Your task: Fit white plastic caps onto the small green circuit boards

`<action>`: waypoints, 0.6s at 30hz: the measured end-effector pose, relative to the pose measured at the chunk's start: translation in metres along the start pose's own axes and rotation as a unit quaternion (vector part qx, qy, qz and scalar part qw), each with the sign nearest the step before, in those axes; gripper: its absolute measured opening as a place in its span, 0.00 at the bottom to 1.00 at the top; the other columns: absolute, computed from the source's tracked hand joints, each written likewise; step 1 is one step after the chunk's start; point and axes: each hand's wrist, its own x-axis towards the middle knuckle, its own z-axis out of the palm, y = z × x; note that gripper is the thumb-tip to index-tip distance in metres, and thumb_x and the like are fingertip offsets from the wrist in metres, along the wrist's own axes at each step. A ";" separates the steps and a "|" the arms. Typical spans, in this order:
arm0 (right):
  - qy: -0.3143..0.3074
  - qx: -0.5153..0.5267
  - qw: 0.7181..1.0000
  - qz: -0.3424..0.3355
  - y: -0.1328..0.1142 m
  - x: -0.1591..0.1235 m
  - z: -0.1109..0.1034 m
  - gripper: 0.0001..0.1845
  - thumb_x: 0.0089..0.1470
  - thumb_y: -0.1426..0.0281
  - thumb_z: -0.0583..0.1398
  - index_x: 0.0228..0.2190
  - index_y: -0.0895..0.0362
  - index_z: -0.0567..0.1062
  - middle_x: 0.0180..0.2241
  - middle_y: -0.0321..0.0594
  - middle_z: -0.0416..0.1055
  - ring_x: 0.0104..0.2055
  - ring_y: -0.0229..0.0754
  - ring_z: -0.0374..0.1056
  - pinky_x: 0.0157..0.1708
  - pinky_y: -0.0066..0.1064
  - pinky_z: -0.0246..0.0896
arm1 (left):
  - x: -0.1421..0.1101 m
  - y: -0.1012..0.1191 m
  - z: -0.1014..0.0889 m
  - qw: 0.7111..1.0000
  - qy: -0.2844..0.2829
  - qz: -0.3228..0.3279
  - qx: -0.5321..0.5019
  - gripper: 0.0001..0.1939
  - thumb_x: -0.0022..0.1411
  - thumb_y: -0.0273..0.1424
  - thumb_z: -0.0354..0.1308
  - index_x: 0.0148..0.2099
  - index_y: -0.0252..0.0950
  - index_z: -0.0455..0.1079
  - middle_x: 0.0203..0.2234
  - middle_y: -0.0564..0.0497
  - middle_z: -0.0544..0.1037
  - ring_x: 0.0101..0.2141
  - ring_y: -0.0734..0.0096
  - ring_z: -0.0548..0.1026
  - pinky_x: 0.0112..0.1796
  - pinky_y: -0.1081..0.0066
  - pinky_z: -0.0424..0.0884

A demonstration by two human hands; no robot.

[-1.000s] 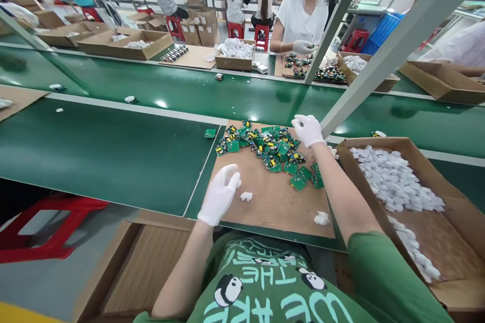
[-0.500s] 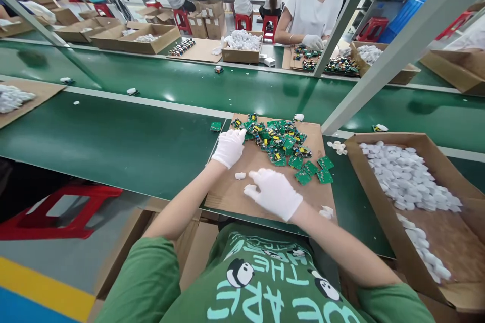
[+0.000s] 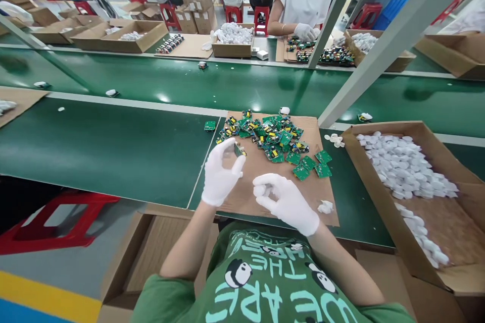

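Both my hands wear white gloves and hover over a brown cardboard sheet (image 3: 265, 197) on the green bench. My left hand (image 3: 222, 174) pinches a small green circuit board (image 3: 238, 150) between thumb and fingers. My right hand (image 3: 282, 199), just right of it, is closed on a small white plastic piece (image 3: 260, 191). A heap of green circuit boards (image 3: 271, 139) lies at the far end of the sheet, beyond both hands. Another white piece (image 3: 325, 207) rests at the sheet's right edge.
A cardboard box (image 3: 447, 242) of white plastic pieces (image 3: 405, 166) sits at my right. Beyond the sheet runs a green conveyor belt (image 3: 189, 86) with stray parts. A slanted grey frame post (image 3: 364, 70) rises at the right. A person in white works across the belt, among other boxes.
My left hand drew back from the heap with a circuit board. My right hand picked the white piece off the sheet and closed on it.
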 end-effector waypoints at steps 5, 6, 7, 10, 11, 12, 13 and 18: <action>0.013 0.166 0.981 0.096 -0.013 -0.014 -0.016 0.22 0.48 0.75 0.62 0.48 0.57 0.73 0.32 0.34 0.69 0.31 0.33 0.67 0.31 0.28 0.68 | -0.038 0.013 0.011 0.947 -0.011 -0.201 -0.251 0.23 0.55 0.36 0.67 0.52 0.37 0.73 0.47 0.43 0.80 0.47 0.60 0.78 0.50 0.62 0.74; 0.008 0.182 0.979 0.091 -0.015 -0.016 -0.020 0.23 0.47 0.75 0.63 0.48 0.57 0.74 0.31 0.34 0.68 0.32 0.33 0.67 0.31 0.27 0.67 | -0.042 0.013 0.012 0.939 -0.018 -0.217 -0.267 0.23 0.54 0.36 0.68 0.52 0.37 0.74 0.48 0.43 0.80 0.48 0.59 0.78 0.51 0.62 0.73; 0.005 0.193 0.978 0.086 -0.016 -0.018 -0.023 0.23 0.46 0.76 0.64 0.47 0.57 0.75 0.30 0.34 0.67 0.31 0.33 0.66 0.31 0.26 0.66 | -0.045 0.013 0.013 0.932 -0.027 -0.229 -0.280 0.23 0.54 0.36 0.68 0.52 0.37 0.74 0.49 0.43 0.80 0.49 0.59 0.77 0.52 0.62 0.73; 0.027 0.225 0.971 0.079 -0.017 -0.022 -0.027 0.18 0.47 0.73 0.65 0.43 0.59 0.77 0.26 0.33 0.68 0.27 0.31 0.63 0.26 0.25 0.62 | -0.047 0.015 0.013 0.920 -0.040 -0.249 -0.300 0.23 0.54 0.37 0.68 0.51 0.37 0.75 0.49 0.42 0.80 0.51 0.58 0.77 0.53 0.62 0.72; 0.043 0.232 0.969 0.078 -0.017 -0.023 -0.027 0.17 0.47 0.73 0.65 0.42 0.59 0.78 0.26 0.34 0.70 0.26 0.32 0.63 0.25 0.25 0.62 | -0.047 0.017 0.013 0.919 -0.040 -0.249 -0.303 0.22 0.54 0.37 0.69 0.51 0.37 0.75 0.49 0.43 0.80 0.50 0.58 0.77 0.53 0.62 0.72; 0.059 0.233 0.968 0.077 -0.017 -0.025 -0.027 0.17 0.47 0.72 0.66 0.42 0.58 0.78 0.28 0.36 0.73 0.26 0.32 0.65 0.25 0.26 0.63 | -0.048 0.019 0.012 0.917 -0.041 -0.248 -0.309 0.22 0.54 0.37 0.69 0.51 0.38 0.75 0.48 0.43 0.80 0.50 0.59 0.77 0.53 0.62 0.72; 0.071 0.232 0.967 0.076 -0.016 -0.026 -0.026 0.17 0.47 0.72 0.66 0.41 0.58 0.78 0.30 0.38 0.76 0.27 0.33 0.67 0.26 0.27 0.65 | -0.048 0.022 0.012 0.915 -0.042 -0.247 -0.316 0.22 0.53 0.37 0.69 0.50 0.38 0.76 0.48 0.44 0.80 0.50 0.59 0.77 0.52 0.63 0.72; 0.114 0.220 0.966 0.071 -0.016 -0.032 -0.027 0.09 0.48 0.71 0.68 0.34 0.57 0.78 0.31 0.41 0.80 0.30 0.37 0.75 0.32 0.30 0.72 | -0.053 0.039 0.012 0.877 -0.089 -0.264 -0.391 0.21 0.52 0.38 0.71 0.49 0.38 0.77 0.45 0.44 0.81 0.45 0.60 0.78 0.49 0.63 0.73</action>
